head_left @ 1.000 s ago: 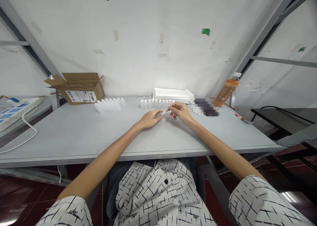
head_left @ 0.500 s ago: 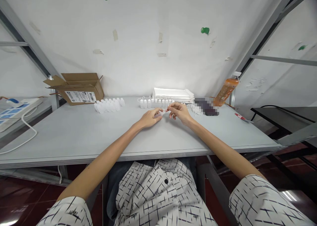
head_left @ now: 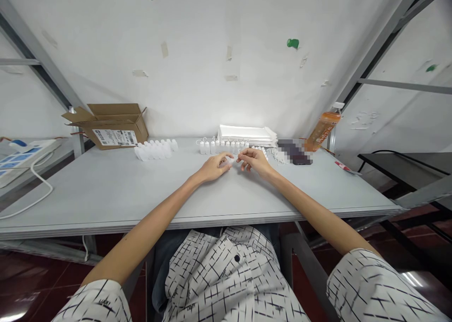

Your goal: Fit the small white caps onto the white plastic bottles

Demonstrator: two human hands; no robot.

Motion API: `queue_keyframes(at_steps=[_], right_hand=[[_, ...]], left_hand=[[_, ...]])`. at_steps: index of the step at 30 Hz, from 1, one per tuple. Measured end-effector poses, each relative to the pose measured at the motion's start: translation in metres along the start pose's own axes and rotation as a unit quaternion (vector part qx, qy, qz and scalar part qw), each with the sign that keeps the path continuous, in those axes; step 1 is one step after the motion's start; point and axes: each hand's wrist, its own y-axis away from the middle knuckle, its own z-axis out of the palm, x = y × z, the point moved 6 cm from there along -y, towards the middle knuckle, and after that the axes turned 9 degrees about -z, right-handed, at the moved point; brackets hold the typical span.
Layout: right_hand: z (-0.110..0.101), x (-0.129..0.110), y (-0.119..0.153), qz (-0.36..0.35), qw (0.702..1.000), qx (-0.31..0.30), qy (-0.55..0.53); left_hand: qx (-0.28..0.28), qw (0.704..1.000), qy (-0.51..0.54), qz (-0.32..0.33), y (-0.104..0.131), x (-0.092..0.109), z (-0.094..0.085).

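My left hand (head_left: pixel 213 167) is closed round a small white bottle (head_left: pixel 229 161), which lies mostly behind the fingers. Just right of it, my right hand (head_left: pixel 254 162) pinches at the bottle's tip; whatever is between its fingertips is too small to make out. Behind both hands stands a row of small white capped bottles (head_left: pixel 212 147), some with thin loops on top. Farther left is a cluster of translucent bottles without visible caps (head_left: pixel 155 150). Small white pieces (head_left: pixel 278 156) lie in a pile to the right of my right hand.
An open cardboard box (head_left: pixel 116 131) sits at the back left. White sheets (head_left: pixel 247 134) are stacked against the wall. At the right are a dark, partly blurred object (head_left: pixel 302 159), an orange drink bottle (head_left: pixel 322 130) and a red-and-white packet (head_left: pixel 346 167).
My right hand has shifted slightly down, its fingertips remaining close to my left hand. More of the bottles behind it show now.
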Motion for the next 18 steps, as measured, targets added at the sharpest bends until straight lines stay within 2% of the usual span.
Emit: queue_keyframes(at_steps=[2,4,6,8,10,14,18], right_hand=[[-0.001,-0.003,0.0,-0.022,0.999,0.007,0.039],[-0.005,-0.012,0.002,-0.085,0.989,0.034,0.116],[-0.009,-0.024,0.005,-0.169,0.958,0.075,0.218],[-0.008,-0.034,0.009,-0.232,0.922,0.09,0.296],[-0.004,-0.036,0.01,-0.26,0.905,0.059,0.331],[0.004,-0.029,0.009,-0.265,0.896,-0.032,0.356],[0.007,-0.025,0.009,-0.269,0.882,-0.057,0.383]], left_hand=[[0.001,1.0,0.0,-0.001,0.0,0.001,0.0],[0.001,1.0,0.002,-0.002,0.0,0.003,-0.001],[0.003,1.0,0.001,-0.001,0.001,0.005,-0.001],[0.006,1.0,-0.003,0.0,0.002,0.008,-0.002],[0.003,1.0,-0.001,0.0,0.003,0.009,-0.002],[-0.005,1.0,0.029,-0.002,0.003,0.007,-0.001],[-0.022,0.997,0.067,-0.011,0.003,0.006,0.0]])
